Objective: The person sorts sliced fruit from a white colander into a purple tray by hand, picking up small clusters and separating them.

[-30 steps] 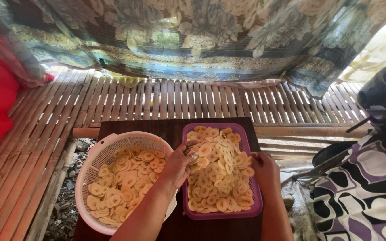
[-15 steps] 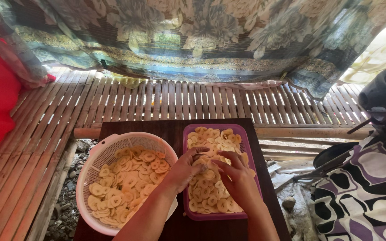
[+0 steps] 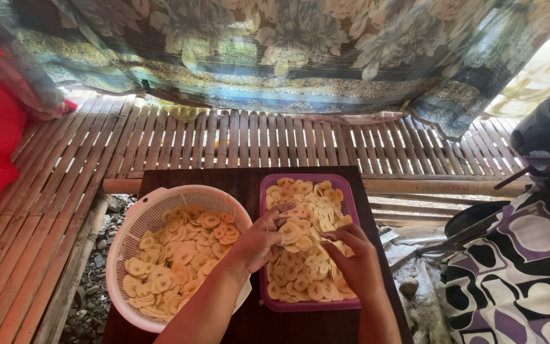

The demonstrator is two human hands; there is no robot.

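Right now both of my hands are over the purple rectangular plastic tray [image 3: 351, 191], which sits on the dark wooden table [image 3: 192, 178] with its long axis running away from me. It is heaped with pale yellow round sliced chips [image 3: 307, 280]. My left hand [image 3: 259, 242] has crossed in from the white round plastic colander [image 3: 136, 223], which stands just beside the tray on its left and touches it at the rim; my wrist lies over that rim. The fingers of that hand are curled and seem to pinch one thin yellow chip slice [image 3: 290, 230] at their tips, over the middle of the tray. My right hand [image 3: 354, 261] rests lower on the tray's right half, fingers bent and drawn together on the slices, thumb tucked toward the left hand; whether it grips a slice I cannot tell.

So the slices lie directly under and ahead of both sets of fingertips, and the two hands nearly meet at the tray's centre. My left hand is the nearer to the colander, which also holds a shallow layer of the same slices. Beyond the table runs a slatted bamboo platform [image 3: 256, 137] under a hanging flowered cloth [image 3: 275, 51].
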